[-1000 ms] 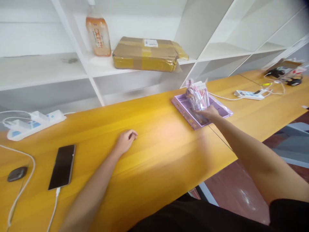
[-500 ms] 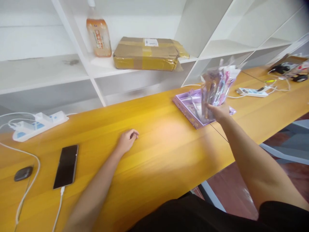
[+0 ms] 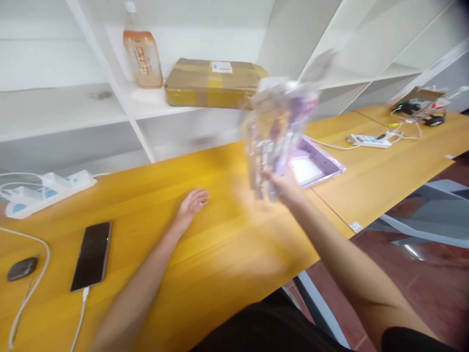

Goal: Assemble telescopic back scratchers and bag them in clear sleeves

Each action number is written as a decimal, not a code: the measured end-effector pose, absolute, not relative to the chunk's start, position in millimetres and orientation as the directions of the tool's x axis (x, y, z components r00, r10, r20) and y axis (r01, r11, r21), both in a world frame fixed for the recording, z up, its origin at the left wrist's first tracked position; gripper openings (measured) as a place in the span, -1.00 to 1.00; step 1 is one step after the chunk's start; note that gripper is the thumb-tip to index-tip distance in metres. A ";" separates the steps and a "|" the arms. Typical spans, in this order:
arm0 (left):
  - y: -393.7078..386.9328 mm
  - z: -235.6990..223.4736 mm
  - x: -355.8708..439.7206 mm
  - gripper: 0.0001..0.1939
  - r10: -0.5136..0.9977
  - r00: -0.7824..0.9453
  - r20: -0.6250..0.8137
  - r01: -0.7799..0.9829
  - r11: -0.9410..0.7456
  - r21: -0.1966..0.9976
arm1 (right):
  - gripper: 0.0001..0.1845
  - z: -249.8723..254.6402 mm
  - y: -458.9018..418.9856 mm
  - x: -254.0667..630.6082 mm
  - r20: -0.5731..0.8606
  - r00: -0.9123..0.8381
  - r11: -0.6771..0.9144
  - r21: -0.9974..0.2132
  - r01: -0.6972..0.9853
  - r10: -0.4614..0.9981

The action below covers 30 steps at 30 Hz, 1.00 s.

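Observation:
My right hand (image 3: 284, 185) is wrapped round the lower part of a bundle of clear plastic packets (image 3: 276, 129) with pen-like items inside, in purple, brown and pink. The bundle is upright above the table and smeared by motion. Behind it, the purple box (image 3: 324, 166) lies on the table, its left part hidden by the packets. My left hand (image 3: 192, 201) hovers over or rests on the wooden table (image 3: 220, 244), I cannot tell which. Its fingers are loosely stretched and hold nothing.
A phone (image 3: 91, 254) on a white cable and a black mouse (image 3: 22, 269) lie at the left. Power strips stand at the left (image 3: 49, 193) and right (image 3: 370, 142). A taped carton (image 3: 208, 83) and a bottle (image 3: 143, 61) sit on the shelf behind.
My right hand has carried the packets left, away from over the purple box. The fingers of my left hand have uncurled. The view has shifted slightly right.

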<state>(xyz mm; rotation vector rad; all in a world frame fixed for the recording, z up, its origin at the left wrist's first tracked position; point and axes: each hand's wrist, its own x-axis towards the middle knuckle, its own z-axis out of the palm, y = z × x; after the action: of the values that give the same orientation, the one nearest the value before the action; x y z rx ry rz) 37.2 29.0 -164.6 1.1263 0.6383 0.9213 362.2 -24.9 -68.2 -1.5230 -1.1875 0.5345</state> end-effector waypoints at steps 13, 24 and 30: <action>24.8 -169.1 25.1 -0.48 0.945 0.203 -0.256 -0.357 0.315 0.879 | 0.40 -126.6 -19.2 159.2 0.095 -0.081 0.124 -0.651 0.748 0.992; 27.4 -162.2 13.3 -0.46 0.867 0.251 -0.430 -0.427 0.498 0.755 | -0.20 -75.6 -30.2 314.8 0.242 0.114 0.038 -0.545 0.838 0.964; 26.3 -157.9 17.7 -0.52 0.812 0.227 -0.537 -0.580 0.556 0.596 | -0.42 -103.2 7.2 516.5 0.229 0.634 -0.574 -0.279 0.770 0.739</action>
<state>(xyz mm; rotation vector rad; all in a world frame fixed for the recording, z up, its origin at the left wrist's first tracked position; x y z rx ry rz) 17.7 26.3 -157.9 0.2949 0.9271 0.9781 516.5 7.2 -103.2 -2.5058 -1.2043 -0.1230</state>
